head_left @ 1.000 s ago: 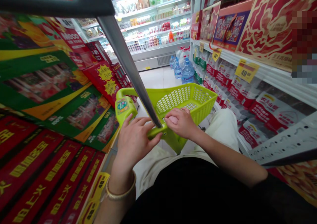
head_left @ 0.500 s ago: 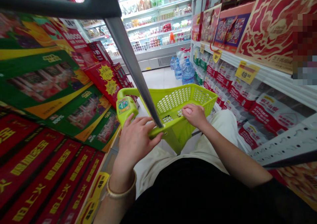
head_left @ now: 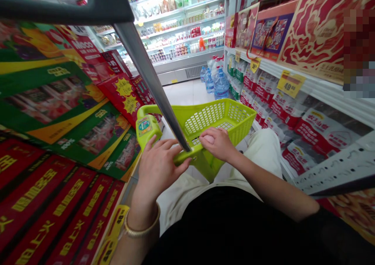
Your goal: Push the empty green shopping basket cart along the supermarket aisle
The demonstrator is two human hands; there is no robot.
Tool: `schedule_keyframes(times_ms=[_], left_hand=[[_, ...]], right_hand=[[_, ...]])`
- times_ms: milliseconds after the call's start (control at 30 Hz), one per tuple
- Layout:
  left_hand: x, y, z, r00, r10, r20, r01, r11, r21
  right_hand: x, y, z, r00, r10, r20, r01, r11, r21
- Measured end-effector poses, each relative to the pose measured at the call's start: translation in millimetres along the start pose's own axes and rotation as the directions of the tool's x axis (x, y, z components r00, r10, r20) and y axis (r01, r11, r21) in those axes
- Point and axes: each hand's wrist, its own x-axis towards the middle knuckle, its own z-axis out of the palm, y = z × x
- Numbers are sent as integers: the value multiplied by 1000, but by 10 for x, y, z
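Observation:
A lime-green shopping basket (head_left: 187,108) with mesh sides stands in front of my legs. A grey metal pole (head_left: 152,85) rises from its near side to a dark handle (head_left: 67,7). My left hand (head_left: 159,165), wearing a gold bracelet (head_left: 142,230), lies with fingers apart over the basket's left end, beside the pole's foot; its thumb points right along the near rim. Over the near rim, right of the pole, my right hand (head_left: 217,143) is closed in a fist, fingers curled under. What it holds, if anything, is hidden. No goods show inside the visible part of the basket.
Drink cartons (head_left: 58,97) and red boxes (head_left: 55,206) are stacked close on my left. At right, a white shelf (head_left: 325,81) carries gift boxes above packs of bottled water (head_left: 319,132). Large water jugs (head_left: 221,85) stand on the floor ahead, before a lit refrigerated display (head_left: 181,30).
My right hand has moved left along the basket's near rim, closer to the pole, still in a fist. My left hand stays on the basket. The view has shifted slightly.

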Motion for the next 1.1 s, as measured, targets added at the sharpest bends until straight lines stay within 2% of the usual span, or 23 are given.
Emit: schedule_keyframes(times_ms=[367,600,1100], left_hand=[[8,-80,24,999,31,-4,-31,999,-18],[22,-215,9,999,38,-12,-38,998,-39],[59,-726,79,998,-70,-1,69,994,-82]], right_hand=[[176,528,-101,987,131,-95,-148,967,-206],[256,822,-143,976,172,-135,-203,944,-259],[254,1048,-200,964,204,-171,-252,907,-337]])
